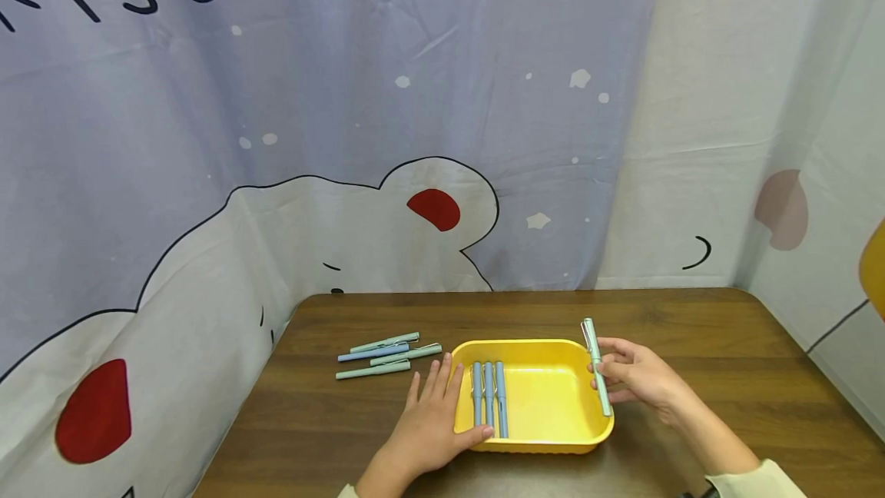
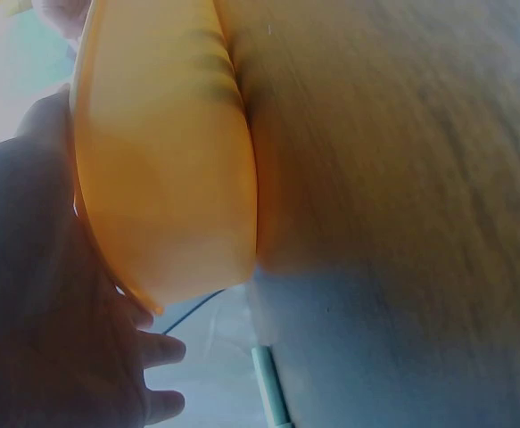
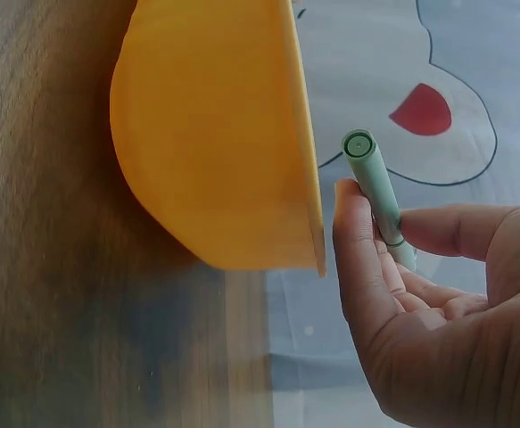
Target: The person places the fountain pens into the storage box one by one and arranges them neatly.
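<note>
We see a yellow tray point(image 1: 553, 398) on the wooden counter point(image 1: 691, 321), apart from the counter's far edge. Of the two hands, the left hand point(image 1: 430, 425) lies with its fingers straight and spread along the tray's left rim, the thumb reaching across the near left corner. The right hand point(image 1: 634, 376) pinches a light green pen point(image 1: 597, 366) between thumb and fingers, holding it at the tray's right rim, with the pen's length running from far to near. In the right wrist view we see the pen's end just above the rim.

Inside the tray we count three blue pens point(image 1: 489, 396) lying side by side, lengthwise from far to near, close to the left wall. On the counter, between its left edge and the tray, lie three loose green pens point(image 1: 373, 370) and one loose blue pen point(image 1: 373, 353); they sit so close together that we cannot tell quite which ones touch. Behind the counter's far edge we see a printed curtain point(image 1: 429, 114).
</note>
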A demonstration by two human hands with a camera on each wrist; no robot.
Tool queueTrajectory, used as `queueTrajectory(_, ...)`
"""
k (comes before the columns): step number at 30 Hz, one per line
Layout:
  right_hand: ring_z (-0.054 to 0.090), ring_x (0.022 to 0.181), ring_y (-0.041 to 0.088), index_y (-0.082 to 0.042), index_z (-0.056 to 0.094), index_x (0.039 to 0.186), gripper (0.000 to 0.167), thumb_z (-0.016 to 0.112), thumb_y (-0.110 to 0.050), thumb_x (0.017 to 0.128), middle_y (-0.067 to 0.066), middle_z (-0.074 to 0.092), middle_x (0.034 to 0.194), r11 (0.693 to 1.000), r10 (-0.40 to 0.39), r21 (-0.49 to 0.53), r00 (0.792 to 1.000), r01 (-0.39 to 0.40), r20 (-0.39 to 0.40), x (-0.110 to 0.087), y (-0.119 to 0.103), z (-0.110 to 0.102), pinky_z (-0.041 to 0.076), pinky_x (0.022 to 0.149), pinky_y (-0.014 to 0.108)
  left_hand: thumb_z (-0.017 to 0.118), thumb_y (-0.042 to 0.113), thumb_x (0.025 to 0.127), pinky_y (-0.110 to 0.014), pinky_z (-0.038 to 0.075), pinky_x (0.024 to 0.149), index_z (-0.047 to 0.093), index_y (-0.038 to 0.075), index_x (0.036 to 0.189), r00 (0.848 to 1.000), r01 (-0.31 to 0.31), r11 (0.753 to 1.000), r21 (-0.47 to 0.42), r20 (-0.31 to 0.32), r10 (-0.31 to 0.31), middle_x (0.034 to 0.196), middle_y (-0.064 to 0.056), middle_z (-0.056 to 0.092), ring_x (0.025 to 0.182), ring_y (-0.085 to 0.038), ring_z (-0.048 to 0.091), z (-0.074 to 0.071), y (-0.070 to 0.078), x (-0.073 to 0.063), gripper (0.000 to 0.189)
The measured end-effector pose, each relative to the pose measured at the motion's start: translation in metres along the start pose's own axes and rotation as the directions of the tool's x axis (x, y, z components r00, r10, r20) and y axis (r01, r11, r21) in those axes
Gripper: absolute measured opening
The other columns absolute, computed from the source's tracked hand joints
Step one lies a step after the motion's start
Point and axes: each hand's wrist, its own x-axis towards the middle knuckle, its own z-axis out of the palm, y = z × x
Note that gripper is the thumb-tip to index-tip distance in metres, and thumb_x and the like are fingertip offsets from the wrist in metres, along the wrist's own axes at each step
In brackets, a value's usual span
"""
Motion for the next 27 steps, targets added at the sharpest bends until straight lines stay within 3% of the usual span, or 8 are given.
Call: queueTrajectory(27, 0.071, 0.096, 0.035, 0.014, 0.024, 0.152, 0.063, 0.055, -0.006, 0.1, 0.027, 0.063, 0.115, 0.999, 0.007, 0.035, 0.999, -0.008, 0.031, 0.006, 0.0, 0.034, 0.061, 0.077, 0.044, 0.048, 0.078, 0.09, -0.065, 0.011, 0.12, 0.019, 0.008, 0.163, 1.0, 0.001, 1.0, 0.01, -0.007, -0.001, 0.17, -0.012, 0.007, 0.155, -0.037, 0.014, 0.0, 0.0, -0.001, 0.105)
